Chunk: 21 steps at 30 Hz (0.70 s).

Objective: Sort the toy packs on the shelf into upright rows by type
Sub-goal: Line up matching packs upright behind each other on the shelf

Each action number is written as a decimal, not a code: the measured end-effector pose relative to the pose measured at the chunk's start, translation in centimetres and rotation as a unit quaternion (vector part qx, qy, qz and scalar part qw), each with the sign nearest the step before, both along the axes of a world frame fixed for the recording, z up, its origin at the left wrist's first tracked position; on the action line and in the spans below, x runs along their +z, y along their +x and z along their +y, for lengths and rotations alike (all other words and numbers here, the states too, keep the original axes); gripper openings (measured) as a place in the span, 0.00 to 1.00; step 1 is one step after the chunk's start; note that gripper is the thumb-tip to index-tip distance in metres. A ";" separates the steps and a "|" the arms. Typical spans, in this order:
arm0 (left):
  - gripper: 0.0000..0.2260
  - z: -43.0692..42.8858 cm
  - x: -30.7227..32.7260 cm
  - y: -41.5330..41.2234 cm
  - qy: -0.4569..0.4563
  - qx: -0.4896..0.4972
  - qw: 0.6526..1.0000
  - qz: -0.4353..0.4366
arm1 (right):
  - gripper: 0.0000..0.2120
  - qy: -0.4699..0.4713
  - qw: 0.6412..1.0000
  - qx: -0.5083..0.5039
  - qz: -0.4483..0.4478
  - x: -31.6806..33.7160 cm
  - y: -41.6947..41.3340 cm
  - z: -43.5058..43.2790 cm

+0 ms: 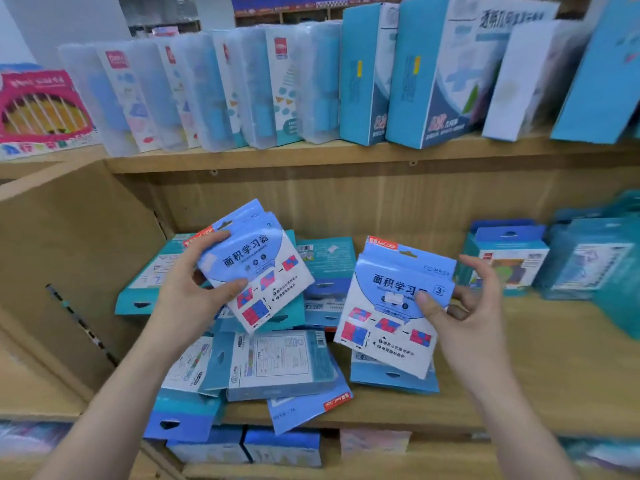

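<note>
Rightward, bare shelf (519,368) beside packs (277,365)

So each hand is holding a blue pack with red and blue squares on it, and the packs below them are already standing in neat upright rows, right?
Not quite. The head view shows the left hand and right hand each holding such a blue pack, but the packs below lie flat in a jumbled pile.

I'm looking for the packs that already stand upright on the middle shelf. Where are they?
In the head view they stand at the shelf's right end, led by a teal pack just right of the right hand.
</note>
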<state>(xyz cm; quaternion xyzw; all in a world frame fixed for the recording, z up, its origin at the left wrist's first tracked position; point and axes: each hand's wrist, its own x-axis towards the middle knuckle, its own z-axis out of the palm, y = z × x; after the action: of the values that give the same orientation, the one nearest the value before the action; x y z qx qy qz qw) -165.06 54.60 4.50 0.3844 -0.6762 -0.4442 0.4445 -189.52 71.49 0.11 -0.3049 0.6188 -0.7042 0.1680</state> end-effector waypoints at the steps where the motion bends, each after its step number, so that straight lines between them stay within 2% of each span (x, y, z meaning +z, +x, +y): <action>1: 0.27 0.0 -0.2 0.0 0.006 0.001 1.000 0.002 | 0.27 0.001 1.000 0.003 -0.015 -0.2 -0.2 0.0; 7: 0.27 0.7 -0.7 -0.3 0.026 0.049 0.998 0.029 | 0.26 0.016 1.000 -0.014 0.003 -1.4 -1.3 0.2; 12: 0.27 2.2 0.5 -0.9 -0.014 0.042 0.998 0.043 | 0.28 0.001 0.997 -0.058 0.056 -0.2 -3.6 0.7; 14: 0.27 3.0 1.0 -1.7 -0.029 0.032 0.998 0.042 | 0.31 -0.002 0.991 -0.070 0.116 1.2 -5.2 0.7; 17: 0.27 3.8 1.4 -3.2 -0.042 0.012 0.998 0.034 | 0.33 0.050 0.969 -0.054 0.236 2.9 -7.9 -0.3; 21: 0.30 4.4 1.4 -5.8 -0.070 -0.002 0.997 0.022 | 0.31 0.111 0.936 0.002 0.334 2.9 -11.3 -2.0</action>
<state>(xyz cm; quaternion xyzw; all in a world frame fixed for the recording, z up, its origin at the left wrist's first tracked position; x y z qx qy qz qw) -170.86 59.02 5.95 0.3413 -0.6965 -0.4045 0.4845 -200.87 69.52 3.05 -0.5031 0.7129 -0.4882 -0.0140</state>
